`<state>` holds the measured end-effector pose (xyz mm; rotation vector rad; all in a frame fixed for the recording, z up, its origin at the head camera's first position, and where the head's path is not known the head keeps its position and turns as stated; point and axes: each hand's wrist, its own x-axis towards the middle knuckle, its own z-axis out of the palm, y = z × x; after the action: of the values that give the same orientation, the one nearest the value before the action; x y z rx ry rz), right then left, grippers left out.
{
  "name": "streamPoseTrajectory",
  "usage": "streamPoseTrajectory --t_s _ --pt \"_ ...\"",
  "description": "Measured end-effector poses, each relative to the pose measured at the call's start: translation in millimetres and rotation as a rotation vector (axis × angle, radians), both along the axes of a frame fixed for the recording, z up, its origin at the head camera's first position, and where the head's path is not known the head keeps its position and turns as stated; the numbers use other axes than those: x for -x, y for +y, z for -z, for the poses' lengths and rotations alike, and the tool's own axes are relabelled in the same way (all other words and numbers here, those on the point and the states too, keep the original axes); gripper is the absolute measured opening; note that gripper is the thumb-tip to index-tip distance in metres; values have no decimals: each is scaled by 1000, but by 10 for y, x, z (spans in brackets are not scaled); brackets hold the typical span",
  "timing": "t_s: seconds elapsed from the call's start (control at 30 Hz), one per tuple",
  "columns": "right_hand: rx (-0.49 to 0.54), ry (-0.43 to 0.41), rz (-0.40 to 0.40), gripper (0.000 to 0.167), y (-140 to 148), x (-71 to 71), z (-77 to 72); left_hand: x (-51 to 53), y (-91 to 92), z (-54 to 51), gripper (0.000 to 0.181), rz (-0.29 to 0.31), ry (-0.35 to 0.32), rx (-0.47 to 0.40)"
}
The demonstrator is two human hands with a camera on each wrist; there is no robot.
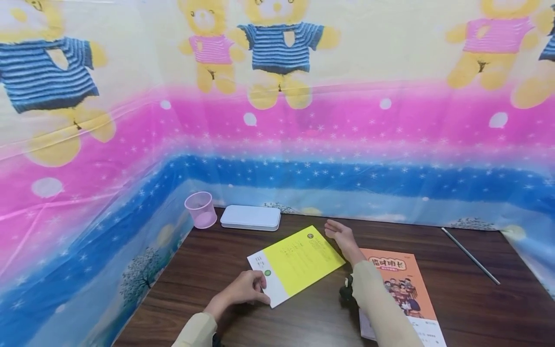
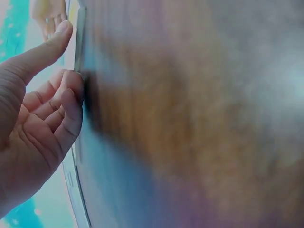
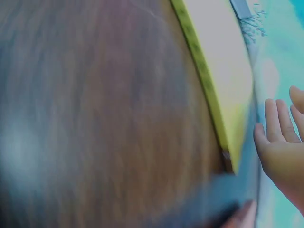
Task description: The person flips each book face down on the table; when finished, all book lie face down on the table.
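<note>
A yellow and white book (image 1: 303, 262) lies at an angle on the dark wood table. The left hand (image 1: 244, 289) holds its white lower-left end, thumb at the near corner and fingers curled at the edge. In the left wrist view that hand (image 2: 45, 109) is beside the thin book edge. Off the book's right end, the right hand (image 1: 342, 238) has its fingers extended and holds nothing. The right wrist view shows the book's yellow spine (image 3: 202, 71) and the right hand (image 3: 285, 147) apart from it, fingers straight.
An orange book (image 1: 405, 274) lies partly under the right forearm. A grey rod (image 1: 470, 255) is at the right. At the back left stand a pink cup (image 1: 201, 210) and a white case (image 1: 250, 217). A patterned curtain (image 1: 338, 178) hangs behind the table (image 1: 173, 279).
</note>
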<state>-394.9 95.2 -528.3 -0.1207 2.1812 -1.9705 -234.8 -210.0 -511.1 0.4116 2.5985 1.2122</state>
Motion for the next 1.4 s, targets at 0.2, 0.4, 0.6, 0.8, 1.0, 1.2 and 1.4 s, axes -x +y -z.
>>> streamPoseTrajectory --t_s 0.2,0.4,0.6,0.8,1.0,1.2,1.4 --pt "-36 24 -30 52 236 -45 -154 85 -129 -148 28 -46 130 -38" --pt "-129 48 -124 52 457 -220 -229 264 -264 -208 27 -183 242 -70" --pt "-266 99 -140 47 572 -419 -174 457 -352 -121 29 -343 177 -82" --pt "-316 70 -84 44 602 -522 -89 555 -405 -66 33 -370 138 -65" --pt "-340 45 -46 43 586 -552 54 591 -436 -50 37 -363 82 -41" --pt "-368 126 -38 41 549 -576 135 606 -490 31 36 -329 71 -54" --pt "-416 144 13 38 509 -641 147 579 -454 66 31 -347 80 -87"
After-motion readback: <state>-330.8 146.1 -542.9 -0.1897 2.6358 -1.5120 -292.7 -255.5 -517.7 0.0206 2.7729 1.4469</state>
